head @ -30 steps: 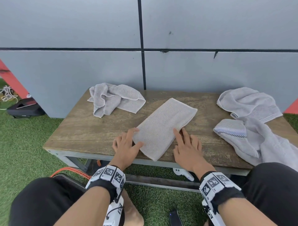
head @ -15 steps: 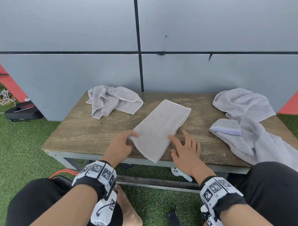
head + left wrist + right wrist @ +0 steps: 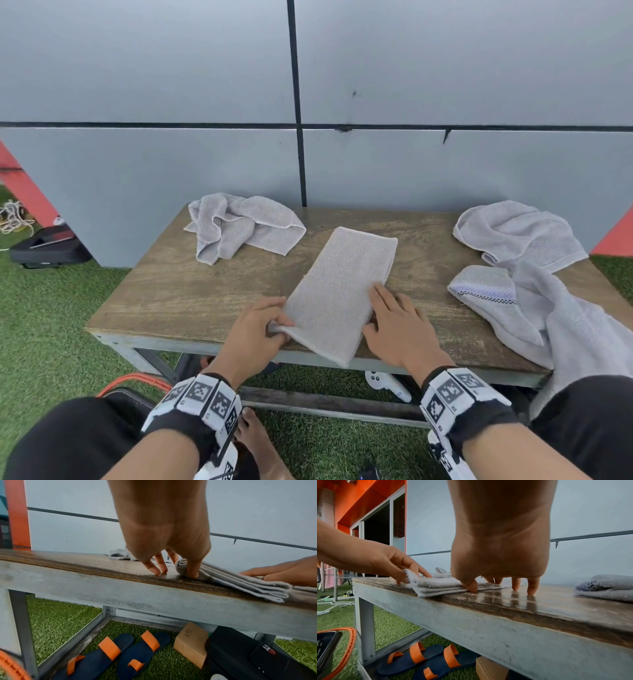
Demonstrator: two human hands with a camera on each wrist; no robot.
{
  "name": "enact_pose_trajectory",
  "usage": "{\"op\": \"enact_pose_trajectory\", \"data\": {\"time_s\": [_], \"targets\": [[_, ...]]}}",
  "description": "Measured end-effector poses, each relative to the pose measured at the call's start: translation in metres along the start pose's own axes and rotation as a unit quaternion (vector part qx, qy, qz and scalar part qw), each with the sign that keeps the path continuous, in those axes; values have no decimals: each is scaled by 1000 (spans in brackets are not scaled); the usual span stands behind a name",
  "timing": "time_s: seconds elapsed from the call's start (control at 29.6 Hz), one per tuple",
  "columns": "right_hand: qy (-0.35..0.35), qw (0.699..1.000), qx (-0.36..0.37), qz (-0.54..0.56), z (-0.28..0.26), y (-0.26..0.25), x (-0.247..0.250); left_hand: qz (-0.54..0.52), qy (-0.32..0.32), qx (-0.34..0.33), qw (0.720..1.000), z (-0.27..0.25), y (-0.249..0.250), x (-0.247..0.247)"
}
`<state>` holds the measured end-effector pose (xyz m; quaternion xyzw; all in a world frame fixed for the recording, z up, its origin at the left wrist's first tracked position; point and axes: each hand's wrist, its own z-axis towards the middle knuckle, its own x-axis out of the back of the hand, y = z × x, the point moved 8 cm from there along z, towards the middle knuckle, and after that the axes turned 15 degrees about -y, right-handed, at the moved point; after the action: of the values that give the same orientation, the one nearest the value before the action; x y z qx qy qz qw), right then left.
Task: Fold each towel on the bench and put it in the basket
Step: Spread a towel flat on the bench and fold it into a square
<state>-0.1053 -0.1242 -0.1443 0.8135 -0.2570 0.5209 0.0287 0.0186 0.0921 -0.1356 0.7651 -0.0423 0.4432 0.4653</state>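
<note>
Surroundings of the work area: floor, wall and stored items.

Green artificial turf (image 3: 51, 342) covers the ground in front of a grey panelled wall (image 3: 137, 85) crossed by dark seams. A pair of navy sandals with orange straps (image 3: 118, 653) lies on the turf, next to a small cardboard box (image 3: 191, 643) marked "690" and a black bag (image 3: 248, 655). A white game controller (image 3: 387, 385) lies nearby. At far left sit a black case (image 3: 48, 248) and a coiled white rope (image 3: 13, 219).

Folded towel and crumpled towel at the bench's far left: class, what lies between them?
Only bare bench top separates the folded towel from the crumpled towel; the head view shows it.
</note>
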Motion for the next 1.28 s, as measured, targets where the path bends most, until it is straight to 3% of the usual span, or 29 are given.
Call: {"op": "enact_pose_trajectory", "data": {"time_s": [0.13, 0.24, 0.34, 0.4, 0.47, 0.57, 0.67, 0.91, 1.28], "targets": [[3, 1000, 12, 18, 0, -5, 6, -47, -7, -11, 999, -2, 12, 2], [-22, 996, 83, 18, -2, -14, 5, -119, 11, -21, 993, -2, 28, 13], [-53, 987, 151, 25, -2, -22, -3, -123, 49, -43, 990, 1, 48, 28], [-32, 979, 193, 63, -2, -27, -4, -133, 73, -47, 987, 4, 57, 35], [11, 961, 217, 169, -4, -25, 3, -154, 90, -59, 982, 4, 67, 40], [46, 921, 188, 339, -11, -13, 12, -230, 21, -88, 969, 6, 74, 29], [43, 902, 185, 387, -18, -4, 17, -169, -46, -39, 984, 9, 61, 9], [16, 935, 148, 323, -15, 9, 26, -174, -81, 31, 981, 28, 41, -6], [-40, 941, 114, 316, 18, 10, 34, -66, -109, 109, 986, 77, 24, -7]]}}
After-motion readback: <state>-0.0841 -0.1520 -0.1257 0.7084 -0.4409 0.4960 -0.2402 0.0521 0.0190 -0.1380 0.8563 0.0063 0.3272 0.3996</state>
